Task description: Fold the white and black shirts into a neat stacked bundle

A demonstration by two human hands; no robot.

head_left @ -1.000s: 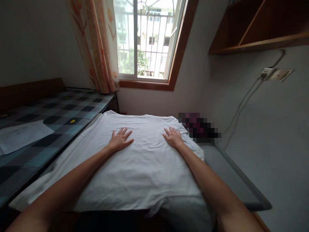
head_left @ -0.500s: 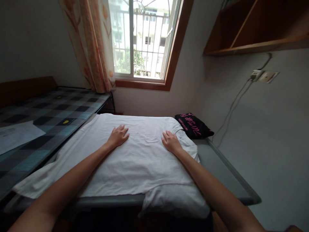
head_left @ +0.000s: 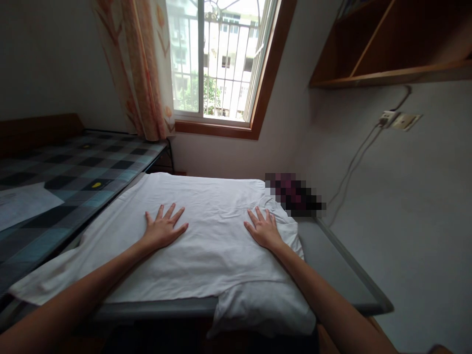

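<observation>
A white T-shirt (head_left: 206,255) lies spread over a grey-edged table (head_left: 342,265), its neck end to the right. One sleeve (head_left: 265,307) hangs over the near edge. My left hand (head_left: 164,228) rests flat on the left-middle of the cloth, fingers spread wide. On the right part of the shirt, close to the collar, my right hand (head_left: 263,228) lies palm down with its fingers apart. Small wrinkles show in the fabric between and around the hands. Neither hand grips anything.
A blurred dark item (head_left: 298,196) sits at the table's far right corner. A checked bed (head_left: 121,152) with a paper sheet (head_left: 27,204) stands at left. Behind are a barred window (head_left: 221,69) and a curtain (head_left: 147,73); a wooden shelf (head_left: 405,73) and socket (head_left: 389,119) are at right.
My left hand has moved left and nearer to me across the shirt, its fingers spreading wider. My right hand has shifted slightly nearer, its fingers also more apart.
</observation>
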